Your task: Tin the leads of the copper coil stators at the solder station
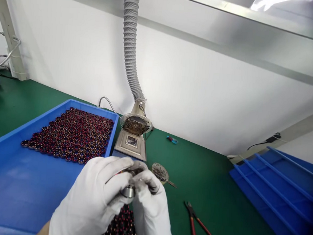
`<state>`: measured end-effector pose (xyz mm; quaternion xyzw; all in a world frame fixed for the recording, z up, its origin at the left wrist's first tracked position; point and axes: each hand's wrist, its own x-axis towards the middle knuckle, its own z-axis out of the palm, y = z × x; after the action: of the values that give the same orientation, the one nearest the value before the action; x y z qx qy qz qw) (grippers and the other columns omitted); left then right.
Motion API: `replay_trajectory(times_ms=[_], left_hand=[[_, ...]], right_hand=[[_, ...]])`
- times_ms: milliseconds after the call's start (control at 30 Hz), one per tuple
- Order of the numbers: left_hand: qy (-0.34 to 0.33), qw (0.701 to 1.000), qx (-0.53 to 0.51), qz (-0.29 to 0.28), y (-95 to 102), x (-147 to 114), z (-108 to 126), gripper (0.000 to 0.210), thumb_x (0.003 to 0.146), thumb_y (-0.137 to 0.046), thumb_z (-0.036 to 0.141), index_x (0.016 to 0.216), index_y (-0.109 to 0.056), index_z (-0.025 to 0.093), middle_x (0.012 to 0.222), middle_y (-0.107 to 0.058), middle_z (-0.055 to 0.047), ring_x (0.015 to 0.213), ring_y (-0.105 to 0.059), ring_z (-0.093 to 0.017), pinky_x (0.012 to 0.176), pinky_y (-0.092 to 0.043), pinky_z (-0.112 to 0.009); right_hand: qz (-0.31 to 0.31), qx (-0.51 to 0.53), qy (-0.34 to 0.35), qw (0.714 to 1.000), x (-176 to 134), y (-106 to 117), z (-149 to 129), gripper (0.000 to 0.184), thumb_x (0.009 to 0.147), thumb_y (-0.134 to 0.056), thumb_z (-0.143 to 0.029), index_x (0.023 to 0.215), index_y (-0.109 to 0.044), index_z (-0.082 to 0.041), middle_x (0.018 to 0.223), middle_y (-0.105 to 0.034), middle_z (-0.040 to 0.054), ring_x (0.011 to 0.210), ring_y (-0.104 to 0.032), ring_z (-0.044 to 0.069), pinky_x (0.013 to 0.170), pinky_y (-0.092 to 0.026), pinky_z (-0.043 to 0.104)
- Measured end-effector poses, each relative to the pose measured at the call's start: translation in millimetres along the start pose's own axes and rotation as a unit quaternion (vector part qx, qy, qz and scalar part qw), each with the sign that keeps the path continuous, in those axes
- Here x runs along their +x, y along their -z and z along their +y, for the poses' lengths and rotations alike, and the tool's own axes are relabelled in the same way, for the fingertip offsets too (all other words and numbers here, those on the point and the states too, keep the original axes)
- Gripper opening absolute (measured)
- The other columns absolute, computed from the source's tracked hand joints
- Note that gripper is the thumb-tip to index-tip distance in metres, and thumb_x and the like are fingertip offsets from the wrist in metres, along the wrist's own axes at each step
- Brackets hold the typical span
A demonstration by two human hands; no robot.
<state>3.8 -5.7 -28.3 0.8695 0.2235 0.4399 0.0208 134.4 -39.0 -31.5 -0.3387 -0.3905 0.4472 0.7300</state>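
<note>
In the middle foreground, my left hand (pixel 92 196), in a white glove, is closed around a small round metal part (pixel 128 192) with a shiny silver rim. My right hand (pixel 150 201), gloved in white with darkened fingertips, pinches at the top of the same part. The fingers hide most of it, and a speck of red-orange shows between the left fingers. Below and between the hands lies a batch of small dark round pieces with red and copper-coloured dots (pixel 121 226), partly covered by the gloves.
A blue tray (pixel 44 180) on the left holds many similar dark pieces (pixel 75 136). Behind my hands stand a square metal plate device (pixel 130 144) and a fume hose (pixel 130 42). Right of them are a small round dish (pixel 160 172), red-handled pliers (pixel 194 223) and blue trays (pixel 281 194).
</note>
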Motion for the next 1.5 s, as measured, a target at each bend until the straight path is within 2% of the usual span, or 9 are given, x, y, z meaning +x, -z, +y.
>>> replay_trajectory(times_ms=[100,300,467,667,733,933,1200,1367,1500], left_hand=[[-0.005,0.999,0.042,0.024,0.5,2,1,0.018,0.086,-0.047,0.012,0.103,-0.054,0.015,0.113,-0.060,-0.007,0.102,-0.050,-0.020,0.086,-0.039,-0.037],[-0.010,0.996,0.071,0.051,3.5,-1,0,0.022,0.084,-0.043,0.009,0.103,-0.054,0.011,0.110,-0.061,-0.010,0.101,-0.050,-0.021,0.084,-0.041,-0.038],[-0.024,0.995,0.091,0.040,2.4,-2,1,0.018,0.085,-0.047,0.012,0.102,-0.055,0.009,0.110,-0.060,-0.011,0.099,-0.051,-0.022,0.084,-0.041,-0.040],[-0.004,0.996,0.086,0.033,0.1,1,3,0.017,0.083,-0.048,0.010,0.098,-0.056,0.011,0.105,-0.062,-0.008,0.096,-0.053,-0.022,0.082,-0.042,-0.040],[0.007,0.995,0.089,0.036,0.3,1,2,0.016,0.083,-0.048,0.011,0.097,-0.056,0.012,0.105,-0.062,-0.008,0.095,-0.053,-0.022,0.080,-0.043,-0.041],[0.008,0.991,0.120,0.063,-0.4,2,0,0.021,0.084,-0.041,0.008,0.100,-0.055,0.010,0.108,-0.061,-0.011,0.098,-0.051,-0.025,0.081,-0.042,-0.044],[0.073,0.994,-0.080,0.000,-1.3,-1,-10,0.032,0.085,-0.050,0.015,0.115,-0.049,0.027,0.114,-0.058,-0.002,0.099,-0.054,-0.017,0.084,-0.045,-0.032],[0.048,0.990,-0.128,0.032,4.8,2,-20,0.017,0.088,-0.049,0.028,0.101,-0.060,0.026,0.100,-0.065,-0.003,0.088,-0.060,-0.017,0.077,-0.050,-0.030],[0.124,0.956,-0.252,0.086,4.1,4,-20,0.017,0.084,-0.051,0.027,0.078,-0.066,0.020,0.083,-0.068,-0.005,0.082,-0.062,-0.019,0.073,-0.053,-0.031]], right_hand=[[0.052,0.052,0.024,0.997,-3,4,-3,0.005,0.072,-0.068,-0.031,0.071,-0.068,-0.027,0.078,-0.067,-0.0028,0.075,-0.062,0.010,0.074,-0.049,0.020],[-0.027,-0.214,0.115,0.970,2,11,-6,0.020,0.062,-0.070,-0.008,0.073,-0.068,-0.024,0.072,-0.067,-0.0006,0.067,-0.063,0.014,0.063,-0.053,0.022],[-0.004,-0.301,0.200,0.932,-2,6,-3,0.018,0.066,-0.066,-0.006,0.068,-0.065,-0.023,0.070,-0.064,-0.0010,0.066,-0.062,0.014,0.060,-0.052,0.023],[0.193,-0.312,0.279,0.888,-15,13,-13,0.015,0.066,-0.069,-0.009,0.072,-0.063,-0.022,0.078,-0.066,-0.0002,0.074,-0.063,0.015,0.067,-0.050,0.024],[0.199,-0.268,0.235,0.913,-12,13,-12,0.014,0.065,-0.071,-0.013,0.073,-0.064,-0.021,0.078,-0.068,0.0011,0.073,-0.064,0.016,0.067,-0.052,0.025],[0.059,-0.080,-0.002,0.995,4,-1,18,0.026,0.056,-0.077,-0.026,0.079,-0.065,-0.022,0.078,-0.070,0.0044,0.069,-0.065,0.019,0.063,-0.055,0.031],[0.016,0.152,-0.202,0.967,-4,-4,11,0.035,0.054,-0.079,-0.028,0.086,-0.066,-0.026,0.087,-0.068,0.0000,0.086,-0.064,0.018,0.084,-0.049,0.033],[0.006,0.170,-0.206,0.964,-2,-4,17,0.036,0.052,-0.080,-0.026,0.086,-0.067,-0.026,0.084,-0.068,-0.0010,0.082,-0.064,0.017,0.087,-0.047,0.034],[-0.007,0.121,-0.191,0.974,-5,-7,18,0.030,0.059,-0.076,-0.029,0.087,-0.066,-0.024,0.089,-0.068,0.0036,0.081,-0.064,0.021,0.083,-0.049,0.039]])
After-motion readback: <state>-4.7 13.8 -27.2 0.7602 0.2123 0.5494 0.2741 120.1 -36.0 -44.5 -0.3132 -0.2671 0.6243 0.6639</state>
